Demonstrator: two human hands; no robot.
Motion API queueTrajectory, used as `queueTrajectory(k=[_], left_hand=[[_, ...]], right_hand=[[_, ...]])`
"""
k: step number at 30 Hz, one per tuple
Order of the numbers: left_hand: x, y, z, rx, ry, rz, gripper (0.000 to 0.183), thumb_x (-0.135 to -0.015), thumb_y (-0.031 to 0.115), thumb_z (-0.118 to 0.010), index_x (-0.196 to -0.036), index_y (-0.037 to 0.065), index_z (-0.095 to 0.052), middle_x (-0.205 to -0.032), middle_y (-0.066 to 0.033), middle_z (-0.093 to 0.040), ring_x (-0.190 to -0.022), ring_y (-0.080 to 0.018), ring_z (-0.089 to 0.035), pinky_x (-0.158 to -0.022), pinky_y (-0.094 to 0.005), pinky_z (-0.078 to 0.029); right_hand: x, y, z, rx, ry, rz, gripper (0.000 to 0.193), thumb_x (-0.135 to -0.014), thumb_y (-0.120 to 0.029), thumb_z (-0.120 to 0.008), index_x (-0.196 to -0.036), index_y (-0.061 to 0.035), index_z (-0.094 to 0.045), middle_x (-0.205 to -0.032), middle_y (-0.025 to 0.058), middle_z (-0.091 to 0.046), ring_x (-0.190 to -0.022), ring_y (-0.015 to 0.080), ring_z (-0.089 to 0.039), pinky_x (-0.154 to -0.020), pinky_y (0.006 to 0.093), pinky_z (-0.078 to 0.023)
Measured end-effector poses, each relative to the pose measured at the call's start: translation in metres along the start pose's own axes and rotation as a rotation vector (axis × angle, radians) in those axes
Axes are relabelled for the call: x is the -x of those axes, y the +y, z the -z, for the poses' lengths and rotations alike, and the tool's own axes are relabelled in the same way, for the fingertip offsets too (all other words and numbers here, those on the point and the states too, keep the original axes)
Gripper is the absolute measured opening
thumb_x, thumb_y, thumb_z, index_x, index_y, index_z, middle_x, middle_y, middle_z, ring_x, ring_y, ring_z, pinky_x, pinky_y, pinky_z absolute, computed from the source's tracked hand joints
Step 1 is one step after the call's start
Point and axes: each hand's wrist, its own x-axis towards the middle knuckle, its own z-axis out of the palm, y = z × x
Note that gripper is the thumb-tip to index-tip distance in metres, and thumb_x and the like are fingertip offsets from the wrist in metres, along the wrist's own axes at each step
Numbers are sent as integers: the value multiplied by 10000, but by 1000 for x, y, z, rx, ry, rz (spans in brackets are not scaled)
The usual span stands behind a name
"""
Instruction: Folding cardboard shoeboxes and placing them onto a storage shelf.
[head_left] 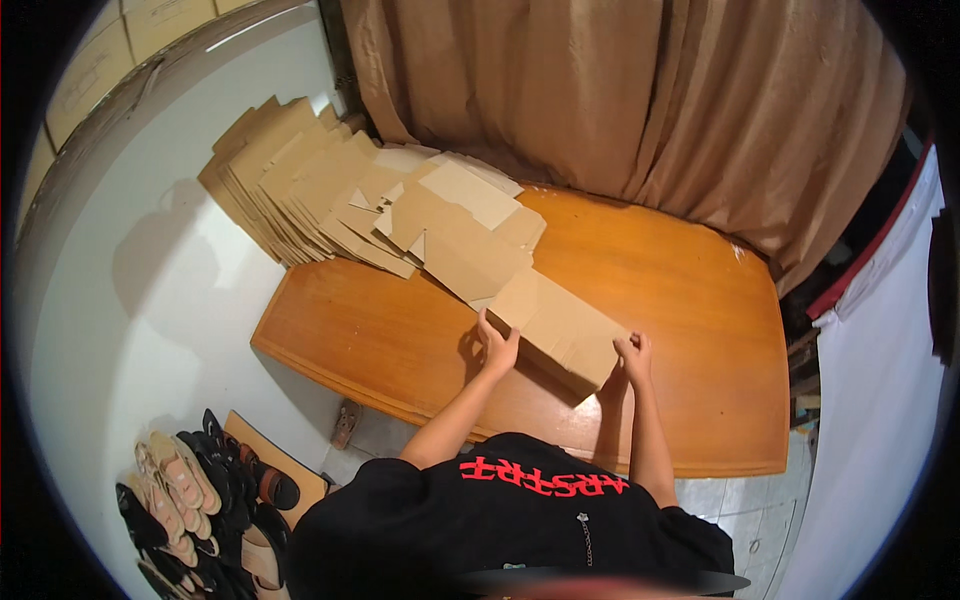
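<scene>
A brown cardboard box (565,318), folded into a long closed shape, is on the wooden table in front of me. My left hand (497,346) grips its near left corner, thumb and fingers parted around the edge. At the right end, my right hand (634,356) has its fingers curled against the top edge of the box. Touching the box's far left side, or close to it, is a flat unfolded cardboard blank (465,235) with cut slots and flaps. Parts of the fingers on both hands are hidden behind the cardboard.
A leaning pile of flat cardboard blanks (290,185) stands at the table's far left, against the white wall (110,330). The wooden table (710,370) has a rounded edge. Brown curtains (520,90) hang behind it. Several shoes (185,490) are heaped on the lower left.
</scene>
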Motion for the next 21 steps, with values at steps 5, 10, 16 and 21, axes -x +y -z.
queueTrajectory(k=[5, 10, 16, 21], left_hand=[[44, -12, 5, 58, -336, 308, 907, -746, 477, -614, -1338, -41, -164, -1361, -289, -226, -1276, -396, -215, -1038, -441, -217], [82, -39, -3, -17, -552, 206, 929, -730, 512, -608, -1310, -92, -207, -1342, -319, -249, -1243, -441, -275, -1023, -441, -264], [117, -2, 14, 24, -713, 1, 1101, -705, 420, -676, -1343, -82, 68, -1377, -340, -47, -1312, -412, -87, -1071, -411, -175], [56, 81, 54, 119, -509, -393, 1080, -698, 391, -685, -1383, 8, 57, -1415, -266, -37, -1322, -395, -70, -1073, -444, -146]], right_hand=[[36, 4, -9, -408, -259, -195, 341, -775, -178, -612, -1053, -1, -522, -947, 110, -567, -932, 210, -522, -823, 330, -423], [89, -5, -30, -573, -246, -91, 402, -776, -122, -520, -1145, 35, -495, -1003, 111, -559, -980, 219, -516, -890, 329, -398], [123, -29, -25, -793, -63, -8, 452, -749, -212, -499, -1112, 57, -478, -1031, 108, -530, -987, 215, -504, -886, 346, -396], [80, -96, -51, -915, 29, 195, 593, -774, -358, -541, -1196, 36, -408, -1155, 123, -467, -1086, 221, -454, -935, 365, -358]])
